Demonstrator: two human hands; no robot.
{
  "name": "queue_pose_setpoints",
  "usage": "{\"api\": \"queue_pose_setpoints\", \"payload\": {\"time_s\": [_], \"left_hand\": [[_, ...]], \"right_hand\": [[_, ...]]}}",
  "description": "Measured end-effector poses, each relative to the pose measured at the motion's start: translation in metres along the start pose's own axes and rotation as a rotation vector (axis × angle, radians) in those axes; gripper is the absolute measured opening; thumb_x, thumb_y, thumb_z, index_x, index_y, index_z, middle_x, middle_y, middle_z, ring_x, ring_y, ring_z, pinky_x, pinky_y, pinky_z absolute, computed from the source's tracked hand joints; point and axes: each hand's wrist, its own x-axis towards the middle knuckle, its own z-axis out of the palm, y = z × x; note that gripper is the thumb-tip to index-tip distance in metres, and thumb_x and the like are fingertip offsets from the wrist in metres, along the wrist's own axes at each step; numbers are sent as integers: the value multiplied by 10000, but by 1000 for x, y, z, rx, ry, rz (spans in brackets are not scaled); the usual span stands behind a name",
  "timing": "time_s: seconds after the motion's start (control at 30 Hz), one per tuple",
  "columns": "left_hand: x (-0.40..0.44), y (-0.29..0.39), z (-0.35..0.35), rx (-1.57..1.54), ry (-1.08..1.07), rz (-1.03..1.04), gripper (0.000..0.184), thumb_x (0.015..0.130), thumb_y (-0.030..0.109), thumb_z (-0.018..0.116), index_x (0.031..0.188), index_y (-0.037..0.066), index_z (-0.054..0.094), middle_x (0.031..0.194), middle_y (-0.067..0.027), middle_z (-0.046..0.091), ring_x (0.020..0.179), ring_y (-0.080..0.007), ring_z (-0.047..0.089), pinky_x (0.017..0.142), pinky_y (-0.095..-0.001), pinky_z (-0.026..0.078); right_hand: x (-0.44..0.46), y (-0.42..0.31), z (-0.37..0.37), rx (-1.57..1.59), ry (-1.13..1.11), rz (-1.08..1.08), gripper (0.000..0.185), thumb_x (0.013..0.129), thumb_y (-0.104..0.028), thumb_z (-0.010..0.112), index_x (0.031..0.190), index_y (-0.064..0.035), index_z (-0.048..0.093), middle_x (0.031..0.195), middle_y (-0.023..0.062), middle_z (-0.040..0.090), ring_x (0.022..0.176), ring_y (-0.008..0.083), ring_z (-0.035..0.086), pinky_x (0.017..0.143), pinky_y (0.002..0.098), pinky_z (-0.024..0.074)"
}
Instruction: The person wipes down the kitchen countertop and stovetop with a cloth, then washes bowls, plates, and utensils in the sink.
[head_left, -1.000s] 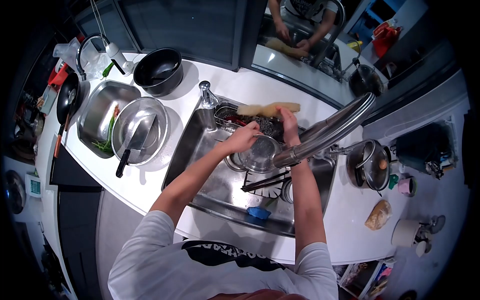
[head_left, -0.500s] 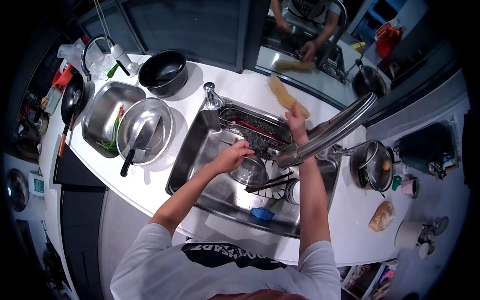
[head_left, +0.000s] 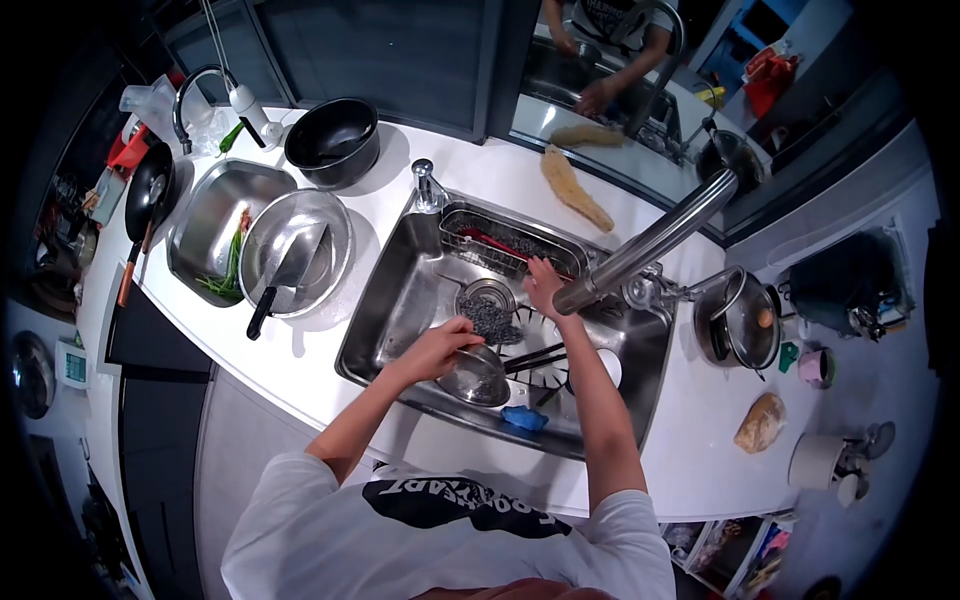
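Observation:
My left hand is closed on the rim of a small metal bowl, tilted inside the large steel sink. Just past its fingers is a dark grey, mesh-like clump; whether the fingers touch it I cannot tell. My right hand is open, fingers spread, beside the wire basket along the sink's back wall. A red-handled thing lies in that basket. Chopsticks, a white bowl and a blue crumpled item are also in the sink.
A tall faucet arches over the sink's right side. Behind lies a tan loofah. Leftward, a knife rests across a large bowl, near a black pot. A lidded pot stands at right.
My right hand has left the loofah and come down over the sink, fingers spread. My left hand has brought the metal bowl nearer the sink's front edge.

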Motion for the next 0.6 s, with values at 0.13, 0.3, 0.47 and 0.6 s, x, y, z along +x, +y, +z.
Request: {"api": "queue_pose_setpoints", "payload": {"time_s": [0.13,0.3,0.47,0.6], "left_hand": [[-15,6,-5,34,-7,-3,451,657,-93,527,1072,69,593,1005,-73,495,915,-258,549,763,-330,450],[-19,13,0,103,-63,45,418,669,-93,513,1051,61,589,1007,-80,499,895,-270,556,773,-336,454],[-15,7,14,4,-16,94,391,681,-91,504,1034,54,591,1034,-87,507,909,-263,559,778,-335,455],[-7,-7,30,-84,118,147,349,708,-71,511,1023,51,602,1005,-101,538,908,-254,571,776,-335,457]], "right_hand": [[-29,-39,9,-109,43,-107,538,844,-309,523,1272,-5,409,1320,223,374,1254,391,302,1042,412,260],[-56,-101,-2,920,-610,-3,592,866,-379,531,1324,-40,368,1284,144,447,1219,236,392,1015,323,296],[-88,-94,11,1324,-715,177,558,878,-340,543,1324,-52,375,1264,69,471,1137,159,456,959,273,347],[-107,-84,2,1428,-574,387,451,867,-272,571,1254,-62,471,1157,47,539,1055,129,493,889,255,393]]}}
